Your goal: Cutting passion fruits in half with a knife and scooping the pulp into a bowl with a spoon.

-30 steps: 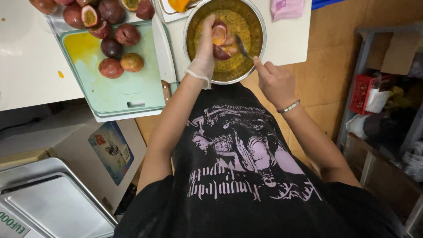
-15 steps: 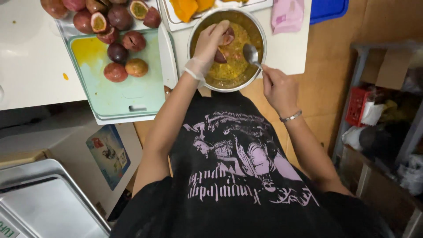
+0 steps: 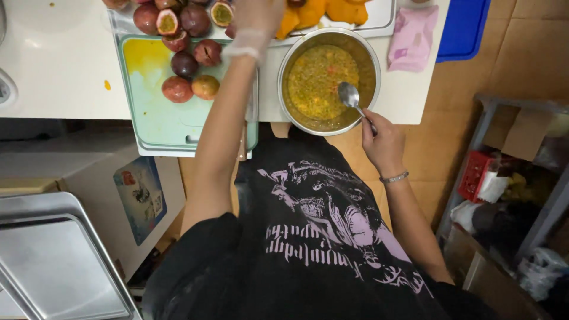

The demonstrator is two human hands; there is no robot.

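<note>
- Your right hand (image 3: 384, 137) holds a spoon (image 3: 354, 101), fingers wrapped round the handle at the near rim of the steel bowl (image 3: 367, 56); the spoon's long axis runs from your hand up and to the left, with its head just over the yellow seedy pulp (image 3: 317, 80).
- Your left hand (image 3: 256, 18), in a thin clear glove, reaches away from you past the bowl to the top edge of view, over the white tray (image 3: 379, 18) with orange peel pieces (image 3: 332, 10); you cannot tell whether its fingers are wide or holding anything, since they are cut off.
- The pile of dark red passion fruit (image 3: 185, 41), some halved, lies just left of your left forearm on the pale green cutting board (image 3: 157, 118); your left hand is the nearer one.
- A pink soft packet (image 3: 412, 37) lies on the worktop (image 3: 53, 71) right of the bowl, beside a blue flat thing (image 3: 465, 26).
</note>
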